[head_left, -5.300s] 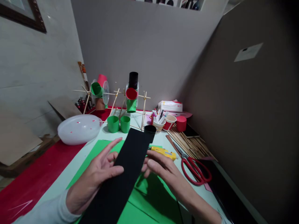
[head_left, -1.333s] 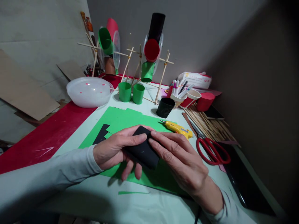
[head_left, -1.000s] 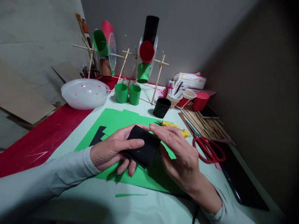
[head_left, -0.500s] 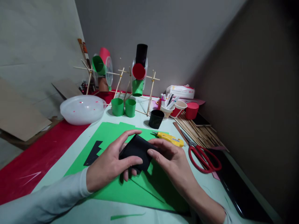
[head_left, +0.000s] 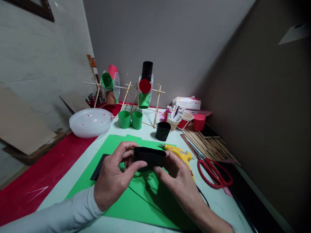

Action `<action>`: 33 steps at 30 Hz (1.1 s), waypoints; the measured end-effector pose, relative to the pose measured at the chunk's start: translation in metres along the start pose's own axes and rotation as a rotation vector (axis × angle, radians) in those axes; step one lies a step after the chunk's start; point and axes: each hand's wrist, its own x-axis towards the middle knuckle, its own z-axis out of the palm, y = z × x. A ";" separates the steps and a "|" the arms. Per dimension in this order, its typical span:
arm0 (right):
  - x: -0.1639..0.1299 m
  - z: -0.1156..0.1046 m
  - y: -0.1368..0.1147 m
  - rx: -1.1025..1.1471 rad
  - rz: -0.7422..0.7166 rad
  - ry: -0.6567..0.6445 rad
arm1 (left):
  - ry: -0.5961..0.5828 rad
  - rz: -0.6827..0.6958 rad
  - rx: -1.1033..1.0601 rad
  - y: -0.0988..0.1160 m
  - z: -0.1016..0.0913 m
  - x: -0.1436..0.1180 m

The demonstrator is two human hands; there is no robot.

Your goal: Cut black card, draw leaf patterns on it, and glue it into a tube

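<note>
Between my hands is a band of black paper (head_left: 151, 158) bent into a flattened loop, its open top edge facing up. My left hand (head_left: 116, 176) pinches its left end, thumb on the near face and fingers behind. My right hand (head_left: 178, 176) grips the right end, thumb at the lower front. Below the loop lies green paper (head_left: 136, 200), with a flat black paper piece (head_left: 98, 168) partly behind my left hand. A yellow glue gun (head_left: 178, 152) rests beyond my right hand. Red-handled scissors (head_left: 215, 173) lie to its right.
Farther back stand a black paper cup (head_left: 163, 131), two green paper cups (head_left: 124, 119) and a stick frame (head_left: 157, 103) carrying coloured paper tubes. A white plastic bowl (head_left: 91, 123) sits left. Right are a cup of markers (head_left: 173, 123), a red cup (head_left: 199, 122) and thin wooden sticks (head_left: 206, 142).
The black paper has turned from a tilted, folded-looking piece to a level loop showing its opening. My right hand has shifted slightly, and the view has tipped upward.
</note>
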 end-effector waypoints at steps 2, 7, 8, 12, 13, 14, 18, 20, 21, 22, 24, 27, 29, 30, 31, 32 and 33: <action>0.000 0.000 0.000 0.015 0.010 0.008 | 0.002 0.013 0.009 -0.001 0.000 -0.001; 0.000 -0.001 -0.002 0.090 0.080 0.022 | -0.085 0.095 0.173 -0.003 0.002 0.000; -0.001 0.000 -0.003 0.109 0.094 0.021 | -0.088 0.116 0.207 -0.004 0.002 0.000; -0.004 0.001 -0.003 0.176 0.130 0.005 | -0.105 0.149 0.197 -0.009 0.004 -0.003; -0.004 0.001 -0.003 0.183 0.136 0.001 | -0.127 0.137 0.182 -0.010 0.004 -0.004; -0.004 0.001 -0.004 0.184 0.142 -0.004 | -0.154 0.116 0.176 -0.010 0.004 -0.004; -0.005 0.000 -0.004 0.149 0.149 -0.013 | -0.253 0.038 0.158 -0.004 0.003 -0.002; -0.006 -0.001 -0.005 0.120 0.141 0.000 | -0.294 0.019 0.120 -0.001 0.004 -0.001; -0.007 -0.002 -0.005 0.104 0.132 0.006 | -0.314 0.008 0.100 0.000 0.004 0.000; -0.007 -0.002 -0.005 0.087 0.123 0.014 | -0.329 0.001 0.083 0.000 0.005 0.000; -0.007 -0.003 -0.005 0.071 0.103 0.020 | -0.347 -0.002 0.059 -0.002 0.006 0.000; -0.007 -0.002 -0.004 0.117 0.078 0.000 | -0.368 0.002 0.042 -0.007 0.007 -0.001; -0.005 -0.002 -0.002 0.179 0.085 -0.013 | -0.379 0.013 0.037 -0.010 0.007 -0.003; -0.005 -0.002 0.000 0.214 0.103 -0.006 | -0.374 0.036 0.042 -0.011 0.006 -0.004; -0.004 -0.002 0.001 0.255 0.132 0.007 | -0.365 0.074 0.058 -0.012 0.005 -0.005; -0.003 -0.002 0.003 0.302 0.166 0.020 | -0.341 0.130 0.087 -0.012 0.004 -0.006; -0.002 -0.002 0.005 0.352 0.199 0.032 | -0.309 0.197 0.129 -0.012 0.004 -0.007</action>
